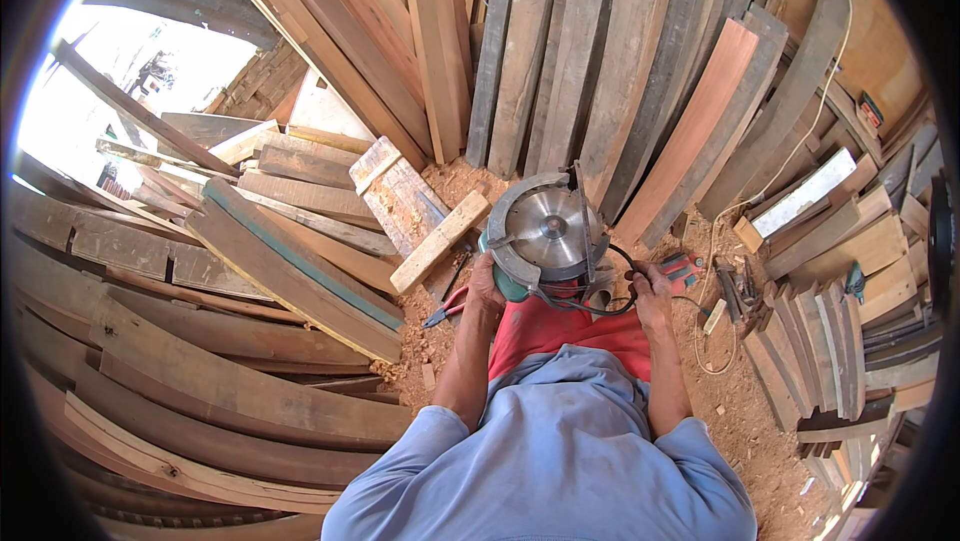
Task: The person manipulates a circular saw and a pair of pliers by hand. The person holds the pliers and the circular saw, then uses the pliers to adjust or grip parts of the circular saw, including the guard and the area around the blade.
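Note:
A circular saw [553, 228] with a round steel blade and green body is held above my lap, its blade face turned up toward me. My left hand [486, 286] is closed on the saw's green left side; its fingers are partly hidden beneath. From the saw a black power cord [603, 312] loops to the right. My right hand [651, 293] is closed around that cord, beside the saw. Left of the saw, a short wooden block [440, 241] lies across a sawdust-covered board [398, 191]. Pliers [446, 308] with red and blue parts rest near my left forearm.
Tall planks [570, 51] lean upright ahead. Long stacked boards [230, 371] crowd the left, and cut wood pieces [815, 341] stand at the right. A pale cord [712, 251] runs down to a white socket block [714, 317] on the sawdust-strewn floor [745, 411].

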Action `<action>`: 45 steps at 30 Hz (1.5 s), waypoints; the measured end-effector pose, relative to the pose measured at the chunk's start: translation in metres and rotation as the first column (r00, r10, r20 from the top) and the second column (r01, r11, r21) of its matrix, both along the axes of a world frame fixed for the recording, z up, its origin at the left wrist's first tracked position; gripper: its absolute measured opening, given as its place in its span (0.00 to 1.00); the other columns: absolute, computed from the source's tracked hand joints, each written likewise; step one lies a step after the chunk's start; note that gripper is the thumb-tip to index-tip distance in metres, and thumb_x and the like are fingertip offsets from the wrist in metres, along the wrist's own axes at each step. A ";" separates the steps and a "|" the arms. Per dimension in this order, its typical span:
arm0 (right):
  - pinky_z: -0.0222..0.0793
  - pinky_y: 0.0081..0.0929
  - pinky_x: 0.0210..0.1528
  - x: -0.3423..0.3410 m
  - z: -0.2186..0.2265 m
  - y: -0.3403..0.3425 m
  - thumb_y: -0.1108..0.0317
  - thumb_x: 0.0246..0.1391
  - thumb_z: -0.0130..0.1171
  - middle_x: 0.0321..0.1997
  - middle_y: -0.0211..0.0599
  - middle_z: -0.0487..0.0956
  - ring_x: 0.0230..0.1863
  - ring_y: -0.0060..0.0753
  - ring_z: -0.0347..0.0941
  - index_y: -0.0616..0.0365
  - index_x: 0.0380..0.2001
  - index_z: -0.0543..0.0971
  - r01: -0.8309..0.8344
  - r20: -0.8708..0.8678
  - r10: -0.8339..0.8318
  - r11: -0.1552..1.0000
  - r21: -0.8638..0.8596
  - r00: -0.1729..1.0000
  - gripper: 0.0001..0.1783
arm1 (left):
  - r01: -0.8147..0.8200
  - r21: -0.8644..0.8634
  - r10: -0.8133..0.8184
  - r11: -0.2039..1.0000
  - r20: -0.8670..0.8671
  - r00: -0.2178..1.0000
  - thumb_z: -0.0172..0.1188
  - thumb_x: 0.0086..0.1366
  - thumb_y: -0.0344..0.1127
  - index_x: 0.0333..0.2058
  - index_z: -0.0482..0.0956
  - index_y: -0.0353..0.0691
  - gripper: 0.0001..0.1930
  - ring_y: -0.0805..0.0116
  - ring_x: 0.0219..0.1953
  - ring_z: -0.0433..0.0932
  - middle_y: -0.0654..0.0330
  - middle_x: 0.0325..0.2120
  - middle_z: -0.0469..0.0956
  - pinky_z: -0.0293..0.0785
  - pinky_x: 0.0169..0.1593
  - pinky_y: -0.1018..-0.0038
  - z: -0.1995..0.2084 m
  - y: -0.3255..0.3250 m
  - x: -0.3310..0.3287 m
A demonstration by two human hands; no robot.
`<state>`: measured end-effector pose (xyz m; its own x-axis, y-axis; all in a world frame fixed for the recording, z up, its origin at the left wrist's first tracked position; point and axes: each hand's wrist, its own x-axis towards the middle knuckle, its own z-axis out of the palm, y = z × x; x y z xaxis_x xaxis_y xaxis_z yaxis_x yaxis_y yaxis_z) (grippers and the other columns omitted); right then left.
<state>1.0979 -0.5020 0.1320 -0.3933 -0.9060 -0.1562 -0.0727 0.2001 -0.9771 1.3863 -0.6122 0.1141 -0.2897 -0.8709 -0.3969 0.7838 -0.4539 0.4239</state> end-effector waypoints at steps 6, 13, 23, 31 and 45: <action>0.66 0.20 0.32 0.000 -0.001 0.000 0.76 0.62 0.47 0.35 0.32 0.79 0.29 0.19 0.68 0.66 0.45 0.79 -0.004 0.009 0.004 1.000 0.010 1.000 0.13 | -0.020 -0.004 0.020 1.000 0.011 1.000 0.60 0.65 0.34 0.41 0.81 0.36 0.10 0.66 0.34 0.83 0.58 0.34 0.84 0.83 0.42 0.68 -0.002 0.001 0.000; 0.66 0.20 0.32 -0.002 -0.009 0.001 0.75 0.62 0.48 0.34 0.31 0.80 0.28 0.19 0.68 0.66 0.44 0.80 0.001 0.001 -0.001 1.000 -0.014 1.000 0.13 | -0.026 -0.001 0.026 1.000 0.043 0.999 0.59 0.66 0.35 0.41 0.80 0.36 0.10 0.66 0.34 0.83 0.58 0.34 0.83 0.83 0.42 0.67 0.002 0.001 -0.002; 0.66 0.20 0.33 -0.003 -0.011 0.001 0.75 0.61 0.49 0.35 0.31 0.80 0.29 0.19 0.68 0.66 0.44 0.80 0.004 -0.011 -0.005 1.000 -0.030 1.000 0.13 | -0.015 0.006 0.015 1.000 0.013 1.000 0.58 0.66 0.34 0.41 0.80 0.36 0.10 0.64 0.34 0.83 0.57 0.34 0.83 0.83 0.42 0.66 -0.005 -0.001 0.001; 0.66 0.21 0.33 -0.003 -0.011 0.003 0.75 0.62 0.49 0.35 0.31 0.80 0.29 0.19 0.68 0.64 0.43 0.80 0.012 0.002 -0.012 1.000 -0.005 1.000 0.12 | -0.022 -0.005 0.022 1.000 0.040 0.999 0.58 0.65 0.34 0.40 0.80 0.37 0.09 0.65 0.32 0.83 0.58 0.32 0.83 0.83 0.40 0.66 0.001 0.002 -0.001; 0.64 0.19 0.29 0.000 0.002 0.002 0.75 0.63 0.48 0.34 0.30 0.79 0.28 0.17 0.67 0.64 0.43 0.80 0.004 0.025 -0.004 1.000 0.005 1.000 0.12 | -0.004 -0.005 0.004 1.000 0.021 1.000 0.59 0.64 0.33 0.41 0.80 0.36 0.10 0.65 0.33 0.83 0.58 0.33 0.83 0.83 0.42 0.67 0.014 0.004 -0.004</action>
<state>1.0975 -0.4999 0.1345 -0.3932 -0.9035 -0.1705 -0.0478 0.2052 -0.9775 1.3824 -0.6084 0.1276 -0.2779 -0.8739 -0.3988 0.7763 -0.4488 0.4426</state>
